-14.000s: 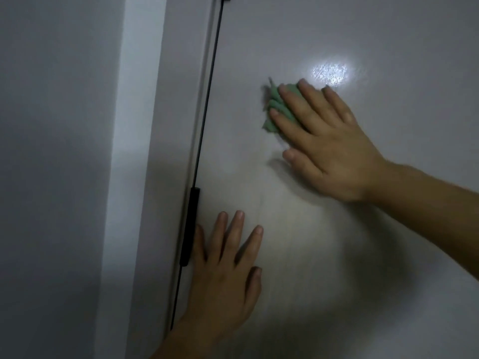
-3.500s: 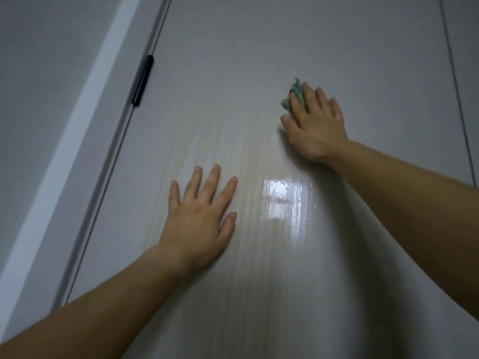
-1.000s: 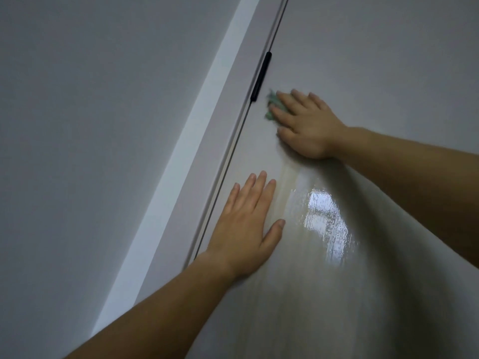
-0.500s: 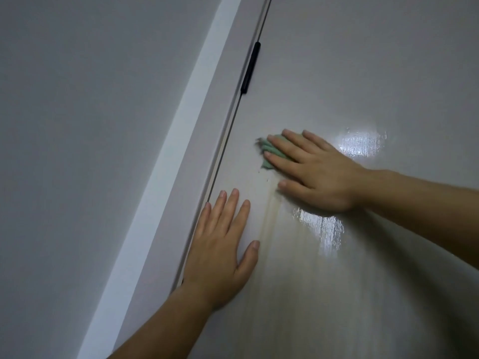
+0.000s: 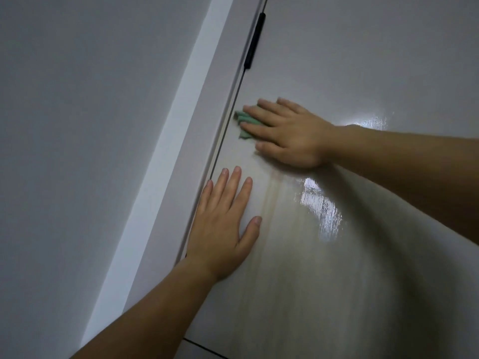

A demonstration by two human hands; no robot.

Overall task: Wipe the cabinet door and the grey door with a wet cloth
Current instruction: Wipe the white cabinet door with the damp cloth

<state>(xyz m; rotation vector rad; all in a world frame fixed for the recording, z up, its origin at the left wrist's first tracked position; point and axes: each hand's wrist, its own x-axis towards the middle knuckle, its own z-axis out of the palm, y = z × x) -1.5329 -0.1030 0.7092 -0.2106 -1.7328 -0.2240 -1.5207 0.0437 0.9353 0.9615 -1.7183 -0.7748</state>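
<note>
A glossy pale door panel [image 5: 350, 60] fills the right of the head view, with wet streaks and light glare on it. My right hand [image 5: 287, 130] presses a crumpled green cloth [image 5: 245, 120] flat against the panel, its fingers straight; most of the cloth is hidden under them, close to the panel's left edge. My left hand [image 5: 223, 224] lies flat on the panel below, fingers spread and straight, holding nothing, with its little finger by the edge gap.
A black handle strip [image 5: 255, 41] runs along the panel's left edge above the cloth. Left of the dark gap stand a pale frame strip [image 5: 166, 156] and a plain grey wall [image 5: 77, 125]. A dark seam [image 5: 204, 348] crosses the bottom.
Over the last second my right hand slid the cloth down from beside the black handle strip, staying near the panel's left edge. My left hand has stayed flat on the panel.
</note>
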